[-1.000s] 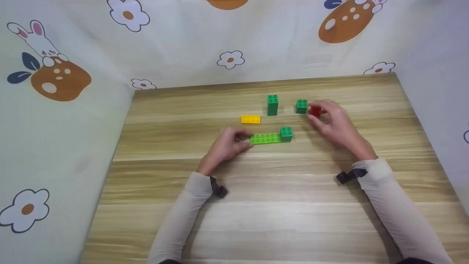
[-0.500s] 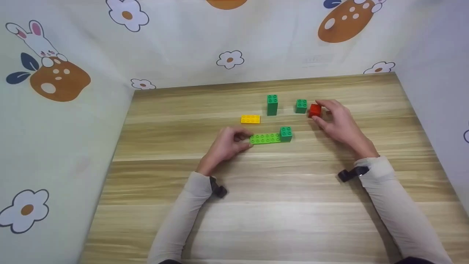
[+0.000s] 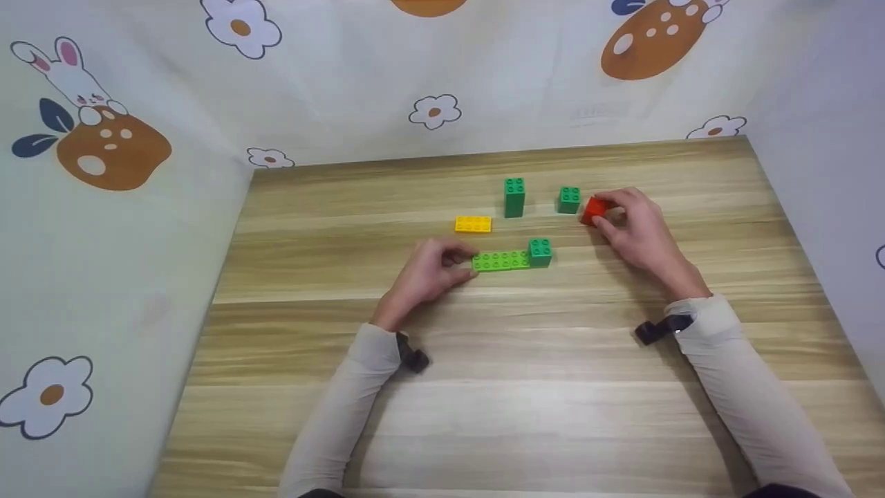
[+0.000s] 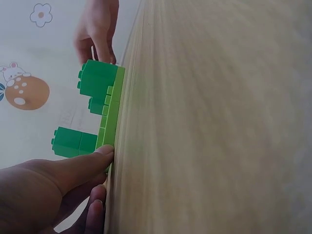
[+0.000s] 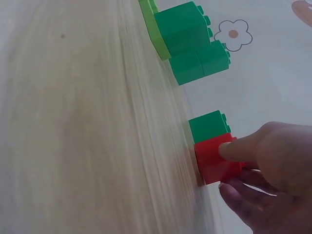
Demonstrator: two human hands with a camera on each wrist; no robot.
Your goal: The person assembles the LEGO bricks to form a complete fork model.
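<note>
My left hand (image 3: 430,271) pinches the left end of a flat light green building plate (image 3: 499,261) lying on the table, its thumb along the near edge in the left wrist view. A dark green block (image 3: 540,252) is set on the plate's right end. Over on the right, my right hand (image 3: 639,228) holds a red block (image 3: 593,211) between thumb and fingers; in the right wrist view the thumb lies against the red block's (image 5: 214,158) side. Just left of it stands a small green block (image 3: 569,200). The hand partly covers the red block.
A tall stack of green blocks (image 3: 514,198) stands farther back, behind the plate. A flat yellow brick (image 3: 473,224) lies left of that stack. Patterned cloth walls (image 3: 332,83) border the wooden table (image 3: 518,387) at the back and sides.
My right hand loosened around the red block, moved slightly right, then closed on it again; the block now sits a little turned. The left hand and the plate have stayed put.
</note>
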